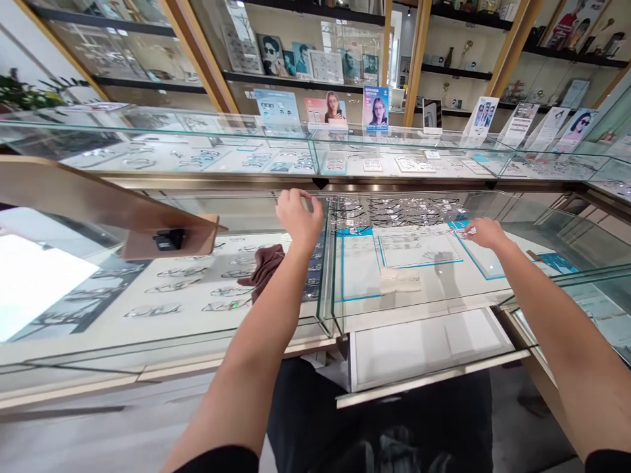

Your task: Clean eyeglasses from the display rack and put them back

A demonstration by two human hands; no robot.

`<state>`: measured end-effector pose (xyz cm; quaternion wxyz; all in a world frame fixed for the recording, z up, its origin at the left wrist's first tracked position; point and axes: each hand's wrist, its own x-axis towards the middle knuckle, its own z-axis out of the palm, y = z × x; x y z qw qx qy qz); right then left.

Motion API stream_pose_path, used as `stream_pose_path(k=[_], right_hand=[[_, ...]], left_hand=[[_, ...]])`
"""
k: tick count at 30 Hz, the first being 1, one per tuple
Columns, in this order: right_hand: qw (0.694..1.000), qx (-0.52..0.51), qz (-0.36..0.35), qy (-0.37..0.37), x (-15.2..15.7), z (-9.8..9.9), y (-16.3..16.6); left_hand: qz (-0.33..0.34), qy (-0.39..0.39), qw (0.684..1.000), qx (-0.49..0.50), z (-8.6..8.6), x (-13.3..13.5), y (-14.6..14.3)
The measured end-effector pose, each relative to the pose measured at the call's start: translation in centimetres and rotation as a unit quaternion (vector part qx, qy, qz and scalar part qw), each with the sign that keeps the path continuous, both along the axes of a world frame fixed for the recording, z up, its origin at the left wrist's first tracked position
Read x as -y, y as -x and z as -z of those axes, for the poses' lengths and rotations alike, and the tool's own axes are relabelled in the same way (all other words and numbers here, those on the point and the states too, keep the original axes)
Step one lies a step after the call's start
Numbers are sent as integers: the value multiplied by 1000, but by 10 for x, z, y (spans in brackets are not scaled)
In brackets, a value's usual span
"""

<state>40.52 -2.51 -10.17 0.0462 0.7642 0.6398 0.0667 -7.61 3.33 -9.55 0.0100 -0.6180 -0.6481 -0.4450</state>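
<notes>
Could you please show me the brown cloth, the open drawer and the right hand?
Brown cloth (267,266): head view, folded middle.
Open drawer (424,358): head view, white inner bottom.
Right hand (487,233): head view, back of hand.

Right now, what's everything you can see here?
glasses: many, mostly dark frames, inside the cases
glass cases: several, clear, front and back
stand: one, brown, on the left
cloth: one, brown, left front case
soft-looking piece: one, cream, right front case
boards: several, white with blue edges, same case
drawer: one, white, pulled out below
cards: several, mixed colours, atop back case
shelves: several, black, back wall
plant: one, green, far left
trousers: one pair, dark, bottom
left grip: one, bare, above counter
right grip: one, bare, over right front case
</notes>
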Motion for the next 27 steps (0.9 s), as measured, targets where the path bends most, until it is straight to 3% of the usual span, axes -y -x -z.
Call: stream_pose_path(k=[3, 5, 7, 10, 12, 14, 16, 20, 27], right_hand=[[996, -43, -43, -71, 11, -1, 23], [978, -113, -130, -115, 27, 1, 57], [944, -183, -251, -109, 51, 7, 101], [900, -200, -378, -79, 99, 18, 163], [866, -223, -445, -52, 128, 27, 191], [831, -246, -499, -19, 150, 35, 209], [805, -246, -540, 15, 162, 44, 220], [788, -209, -573, 83, 165, 62, 232], [824, -209, -485, 206, 161, 80, 215]], left_hand=[[-30, -3, 998, 54, -18, 8, 13], [-21, 10, 999, 39, -26, 20, 16], [6, 47, 999, -11, -24, 36, 21], [22, 126, 989, -76, 0, 69, 36], [-34, 191, 975, -106, 28, 90, 53], [-41, 263, 954, -138, 56, 106, 73], [-8, 243, 956, -165, 79, 114, 93], [56, 184, 963, -190, 97, 115, 118], [74, 151, 973, -157, 89, 120, 125]])
